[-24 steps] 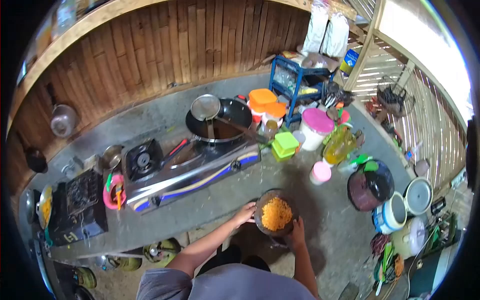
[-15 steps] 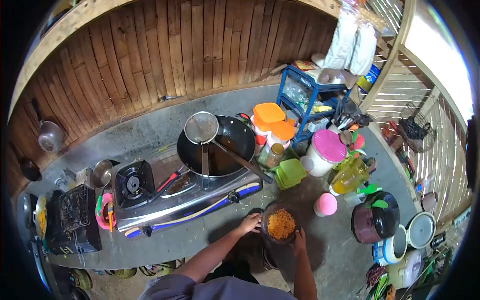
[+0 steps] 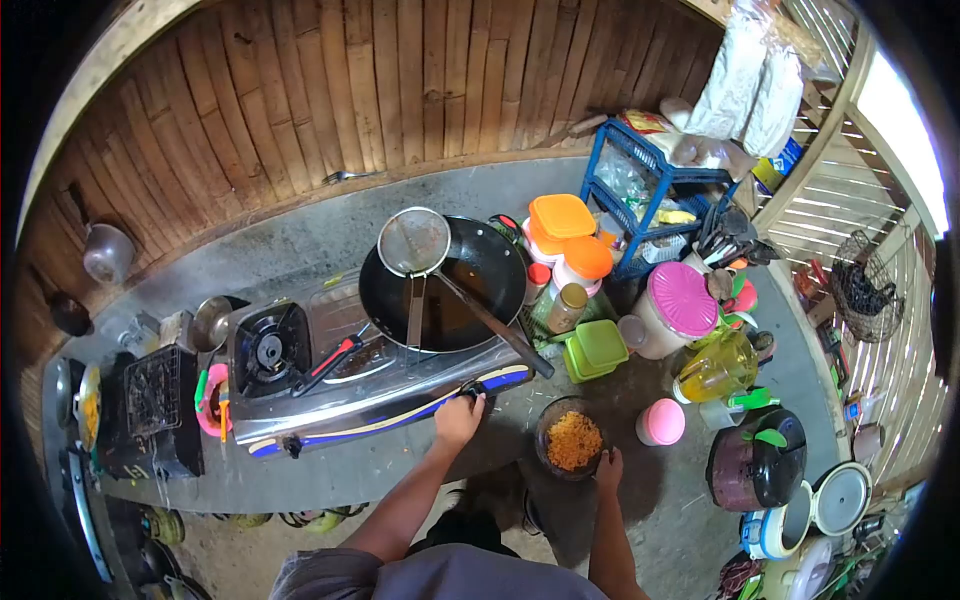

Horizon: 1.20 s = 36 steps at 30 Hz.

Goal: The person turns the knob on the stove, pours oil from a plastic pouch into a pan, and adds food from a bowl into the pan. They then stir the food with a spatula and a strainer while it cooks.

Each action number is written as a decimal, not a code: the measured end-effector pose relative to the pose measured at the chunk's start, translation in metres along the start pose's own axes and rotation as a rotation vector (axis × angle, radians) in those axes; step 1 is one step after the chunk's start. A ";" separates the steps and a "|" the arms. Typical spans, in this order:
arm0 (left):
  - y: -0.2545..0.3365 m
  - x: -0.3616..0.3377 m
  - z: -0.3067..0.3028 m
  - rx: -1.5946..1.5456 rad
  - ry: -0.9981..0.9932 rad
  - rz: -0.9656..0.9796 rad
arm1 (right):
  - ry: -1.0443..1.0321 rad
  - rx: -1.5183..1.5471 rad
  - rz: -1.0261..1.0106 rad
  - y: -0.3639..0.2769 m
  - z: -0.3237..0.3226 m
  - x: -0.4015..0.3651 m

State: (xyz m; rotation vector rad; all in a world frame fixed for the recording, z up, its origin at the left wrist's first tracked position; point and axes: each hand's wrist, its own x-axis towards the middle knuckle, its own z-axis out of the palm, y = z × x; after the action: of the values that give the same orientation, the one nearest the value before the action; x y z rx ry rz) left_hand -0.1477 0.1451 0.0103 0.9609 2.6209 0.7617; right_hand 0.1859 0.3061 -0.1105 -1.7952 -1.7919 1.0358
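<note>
Steel stove point(image 3: 320, 400) showing blue stripe, markings too small to read. Left hand point(image 3: 459, 418) touching front knob point(image 3: 471, 390), finger closure unclear. Right hand point(image 3: 609, 471) grasping rim of dark bowl point(image 3: 547, 452) holding orange food point(image 3: 574, 441), near pink-lidded jar point(image 3: 660, 422).

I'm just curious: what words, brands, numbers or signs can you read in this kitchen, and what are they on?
None can be read with certainty.
Black appliance: yellowish marks, too unclear to read.
Blue-and-yellow pack: too small to read.
Colorful packet on the rack: too small.
Silver stove: no lettering discernible.
</note>
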 end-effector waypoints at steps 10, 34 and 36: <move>0.004 0.019 0.024 0.050 0.079 -0.170 | 0.090 0.062 0.129 -0.026 0.008 -0.025; -0.001 0.006 0.077 -1.542 0.171 -0.555 | -0.002 0.216 0.297 -0.026 0.002 -0.021; 0.003 0.006 0.080 -1.600 0.137 -0.531 | -0.087 0.312 0.246 -0.021 -0.009 -0.028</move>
State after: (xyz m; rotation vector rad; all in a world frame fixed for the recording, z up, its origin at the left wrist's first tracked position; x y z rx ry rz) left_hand -0.1193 0.1822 -0.0556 -0.2519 1.3018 2.1017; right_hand 0.1810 0.2828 -0.0825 -1.8239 -1.3825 1.4209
